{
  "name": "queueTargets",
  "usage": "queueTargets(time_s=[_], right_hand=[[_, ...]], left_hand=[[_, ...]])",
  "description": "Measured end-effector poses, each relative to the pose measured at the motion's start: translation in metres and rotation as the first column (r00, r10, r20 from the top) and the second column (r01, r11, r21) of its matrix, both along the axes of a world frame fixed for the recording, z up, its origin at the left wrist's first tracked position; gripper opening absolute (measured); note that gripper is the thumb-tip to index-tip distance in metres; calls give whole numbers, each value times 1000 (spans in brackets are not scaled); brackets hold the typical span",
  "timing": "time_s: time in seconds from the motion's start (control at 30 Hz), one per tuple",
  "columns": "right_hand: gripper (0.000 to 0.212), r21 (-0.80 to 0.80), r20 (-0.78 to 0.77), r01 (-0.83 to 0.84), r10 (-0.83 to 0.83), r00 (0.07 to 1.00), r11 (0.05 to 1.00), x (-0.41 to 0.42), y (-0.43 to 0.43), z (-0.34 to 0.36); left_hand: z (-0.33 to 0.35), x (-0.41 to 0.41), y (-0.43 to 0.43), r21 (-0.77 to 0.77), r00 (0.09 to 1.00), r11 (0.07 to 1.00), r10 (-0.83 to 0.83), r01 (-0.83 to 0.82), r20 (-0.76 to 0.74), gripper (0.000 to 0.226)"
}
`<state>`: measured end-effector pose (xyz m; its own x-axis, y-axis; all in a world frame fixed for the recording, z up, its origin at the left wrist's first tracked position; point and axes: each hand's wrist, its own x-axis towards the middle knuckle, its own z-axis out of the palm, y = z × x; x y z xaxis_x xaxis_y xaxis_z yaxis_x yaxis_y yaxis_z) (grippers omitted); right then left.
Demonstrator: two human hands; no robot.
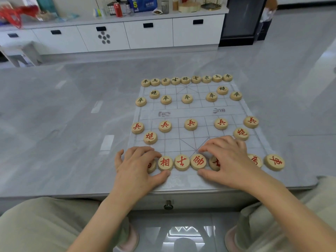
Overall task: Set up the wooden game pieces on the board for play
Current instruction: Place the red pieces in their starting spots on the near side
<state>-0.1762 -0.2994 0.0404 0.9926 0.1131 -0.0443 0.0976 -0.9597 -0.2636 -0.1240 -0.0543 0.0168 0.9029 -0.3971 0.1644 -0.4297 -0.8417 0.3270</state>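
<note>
A thin printed board sheet [189,113] lies on the grey table [63,124]. Black-lettered wooden discs [185,80] line its far edge, with cannons and soldiers in front of them. Five red soldiers [190,124] and two red cannons [150,137] stand on my side. The near row of red discs [181,162] runs along the front edge. My left hand [135,166] covers that row's left end, fingers behind and thumb in front of the elephant disc [165,163]. My right hand [227,160] brackets the discs right of the general [198,161] the same way, hiding some.
The table's front edge [163,194] is close to my knees, with a knob [168,204] under it. White cabinets [145,33] with clutter on top stand across the floor. Bare grey tabletop spreads left of the board.
</note>
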Motion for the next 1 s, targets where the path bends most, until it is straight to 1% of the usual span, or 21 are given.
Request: queueTargets(time_s=[0.1, 0.2, 0.43, 0.57, 0.7, 0.87, 0.93, 1.0], right_hand=[[73, -6, 0, -5, 5, 1000, 1000, 2, 2, -2], [66, 28, 3, -13, 13, 1000, 1000, 3, 2, -3], [54, 47, -6, -30, 30, 1000, 998, 1, -2, -3], [61, 37, -3, -10, 10, 1000, 999, 2, -3, -4], [59, 37, 4, 1, -1, 1000, 999, 2, -3, -4], [60, 19, 9, -10, 10, 1000, 1000, 2, -3, -5], [65, 12, 0, -14, 14, 1000, 1000, 1, -4, -3], [77, 22, -26, 13, -13, 1000, 1000, -2, -12, 1]], left_hand=[[2, -1, -2, 5, 1000, 1000, -6, 6, 1, 64], [5, -3, -6, -10, 1000, 1000, -4, 4, 3, 67], [9, -5, -26, -28, 999, 999, -39, 40, 31, 62], [13, -4, -38, 13, 997, 997, -76, 76, 17, 64], [11, -3, -43, 20, 997, 997, -73, 73, 13, 60], [9, -5, -42, 15, 998, 998, -54, 54, 14, 55], [9, -5, -42, 16, 999, 998, -54, 54, 7, 56], [10, -5, -42, 19, 998, 998, -64, 64, 2, 60]])
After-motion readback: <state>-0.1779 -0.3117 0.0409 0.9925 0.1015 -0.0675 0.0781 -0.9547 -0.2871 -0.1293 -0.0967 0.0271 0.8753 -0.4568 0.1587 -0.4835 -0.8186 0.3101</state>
